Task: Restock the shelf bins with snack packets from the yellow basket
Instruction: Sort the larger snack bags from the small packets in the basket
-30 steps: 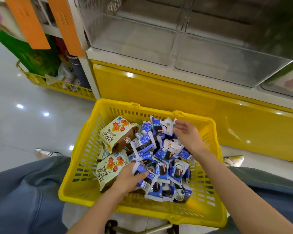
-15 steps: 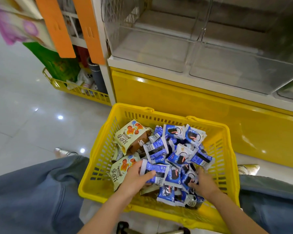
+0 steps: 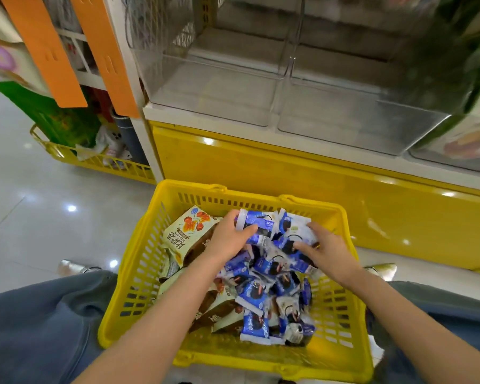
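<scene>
Both full: left hand [image 3: 229, 238] and right hand [image 3: 327, 249] clutch packets [image 3: 258, 225]; bins [image 3: 219, 90] straight ahead, above the basket [image 3: 139, 273].

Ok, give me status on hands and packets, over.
Left hand grips blue packets. Right hand grips more, inside yellow basket. Nothing blocks the clear bins.
</scene>
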Tool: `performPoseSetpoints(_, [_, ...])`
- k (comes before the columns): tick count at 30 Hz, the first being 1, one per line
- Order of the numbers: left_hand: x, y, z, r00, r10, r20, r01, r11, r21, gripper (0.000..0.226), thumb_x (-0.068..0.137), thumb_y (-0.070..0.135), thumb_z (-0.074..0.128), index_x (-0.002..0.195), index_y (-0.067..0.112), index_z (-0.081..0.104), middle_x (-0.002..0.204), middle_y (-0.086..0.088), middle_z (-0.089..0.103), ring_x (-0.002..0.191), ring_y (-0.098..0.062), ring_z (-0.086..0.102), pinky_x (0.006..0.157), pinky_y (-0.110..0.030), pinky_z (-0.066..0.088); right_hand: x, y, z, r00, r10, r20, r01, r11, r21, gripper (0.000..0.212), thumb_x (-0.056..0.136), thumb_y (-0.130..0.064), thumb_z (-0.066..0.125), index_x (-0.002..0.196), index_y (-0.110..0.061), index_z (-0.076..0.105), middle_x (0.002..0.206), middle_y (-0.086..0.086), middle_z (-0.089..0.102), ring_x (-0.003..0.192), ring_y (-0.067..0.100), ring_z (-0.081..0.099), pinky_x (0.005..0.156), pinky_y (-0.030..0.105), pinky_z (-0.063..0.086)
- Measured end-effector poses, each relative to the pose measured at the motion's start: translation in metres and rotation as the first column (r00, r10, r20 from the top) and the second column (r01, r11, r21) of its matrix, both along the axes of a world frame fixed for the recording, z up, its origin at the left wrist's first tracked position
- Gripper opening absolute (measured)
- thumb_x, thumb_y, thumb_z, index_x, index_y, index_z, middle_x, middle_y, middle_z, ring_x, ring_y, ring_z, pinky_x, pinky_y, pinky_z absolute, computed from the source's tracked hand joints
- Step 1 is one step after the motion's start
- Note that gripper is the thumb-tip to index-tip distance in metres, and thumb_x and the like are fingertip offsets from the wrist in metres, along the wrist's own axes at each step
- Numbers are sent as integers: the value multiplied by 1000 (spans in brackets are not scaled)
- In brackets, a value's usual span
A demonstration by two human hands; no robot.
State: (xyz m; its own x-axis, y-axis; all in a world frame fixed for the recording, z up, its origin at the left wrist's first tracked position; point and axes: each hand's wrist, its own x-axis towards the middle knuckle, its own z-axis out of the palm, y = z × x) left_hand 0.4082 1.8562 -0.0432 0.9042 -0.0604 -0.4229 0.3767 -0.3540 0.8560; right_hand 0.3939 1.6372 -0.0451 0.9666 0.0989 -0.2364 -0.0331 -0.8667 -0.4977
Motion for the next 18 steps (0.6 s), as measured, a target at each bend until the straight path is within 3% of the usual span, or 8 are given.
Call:
performPoseSetpoints(3, [20,-10,-2,988,-154,-21,155,975,157,61,91,33,56,142,13,29,148,-8,33,119,-32,51,93,-37,46,19,3,7,996,-21,83,21,1000,-3,42,92,-31,57,127,-10,49,107,12,63,72,17,57,60,24,40])
performPoseSetpoints(6, [24,-13,-7,978,-136,157,81,945,316,52,89,22,60,135,14,37,140,-7,40,126,-23,42,101,-33,36,19,2,1,986,-110,129,109,994,14,49,95,-22,53,139,-11,35,138,10,37,109,20,51,89,29,44])
performPoseSetpoints(9, [5,-10,-12,910,-118,398,-34,934,355,38,89,21,59,124,25,45,120,11,49,114,-7,47,96,-22,36,-3,-5,-11,958,-184,221,178,983,48,42,96,-22,50,135,-13,38,132,4,40,97,10,50,81,22,45])
performPoseSetpoints(11, [-18,-10,-23,921,-201,333,89,943,322,22,90,24,56,107,36,49,100,20,54,90,6,53,81,-13,44,-27,-9,-27,979,-153,132,145,987,64,21,95,-20,51,116,-21,50,117,0,53,87,3,54,71,15,44])
performPoseSetpoints(13, [-42,-15,-39,917,-375,134,311,884,349,15,92,32,52,106,34,51,101,13,58,84,5,54,76,-17,49,-50,-11,-47,994,-78,-77,80,996,36,13,94,-18,54,103,-27,51,105,-1,59,91,8,60,73,19,49])
performPoseSetpoints(14, [-53,-19,-48,879,-476,31,428,817,387,23,92,35,51,114,28,51,110,7,57,92,-3,56,81,-23,49,-60,-11,-58,978,-26,-205,29,1000,10,15,93,-19,55,107,-23,52,111,2,60,100,14,60,83,24,50])
performPoseSetpoints(16, [-69,-24,-64,800,-581,-153,578,676,457,42,93,39,48,129,19,42,127,-3,47,111,-18,50,92,-32,43,-71,-11,-76,906,60,-419,-80,996,-29,46,93,-23,56,135,-11,41,138,8,45,126,21,46,103,29,39])
performPoseSetpoints(18, [-83,-27,-75,820,-527,-223,566,693,447,52,93,37,48,136,14,32,135,-9,38,118,-22,46,98,-34,39,-75,-7,-86,867,67,-493,-89,996,-22,63,94,-24,54,147,-12,22,152,5,27,138,21,31,109,27,28])
